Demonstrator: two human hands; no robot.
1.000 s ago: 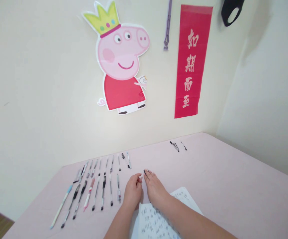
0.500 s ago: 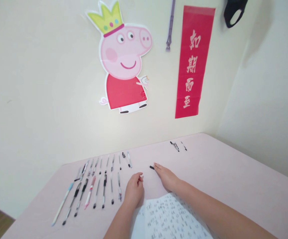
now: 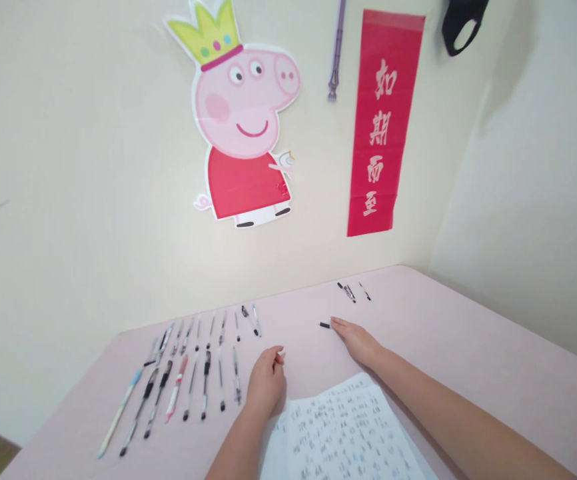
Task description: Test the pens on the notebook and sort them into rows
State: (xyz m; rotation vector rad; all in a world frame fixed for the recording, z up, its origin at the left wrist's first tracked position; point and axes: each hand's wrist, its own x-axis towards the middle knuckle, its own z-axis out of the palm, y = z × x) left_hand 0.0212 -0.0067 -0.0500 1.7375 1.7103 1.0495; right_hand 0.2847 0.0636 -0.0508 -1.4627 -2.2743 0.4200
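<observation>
At the middle of the table my right hand (image 3: 356, 339) is closed on a pen (image 3: 324, 325). Only its short black end shows past the fingertips; the rest is hidden by the hand. My left hand (image 3: 267, 377) rests on the table beside the notebook, fingers curled in, with nothing visible in them. Between my forearms lies the notebook (image 3: 343, 427), its page covered in handwriting. Left of my left hand, several pens lie in two rows, among them a clear pen (image 3: 236, 375), a black-grip pen (image 3: 206, 383) and a pink-and-white pen (image 3: 176, 388).
Toward the back right of the pink table (image 3: 443, 333) lie a small group of pen parts (image 3: 348, 292) and a thin refill-like piece (image 3: 364, 291). On the wall behind hang a cartoon pig cutout (image 3: 248, 180), a red banner (image 3: 383, 127) and a purple strap (image 3: 337, 53).
My right hand has moved right and farther back over the table with the pen, uncovering more of the notebook page. My left hand has stayed about where it was. The view shifted slightly.
</observation>
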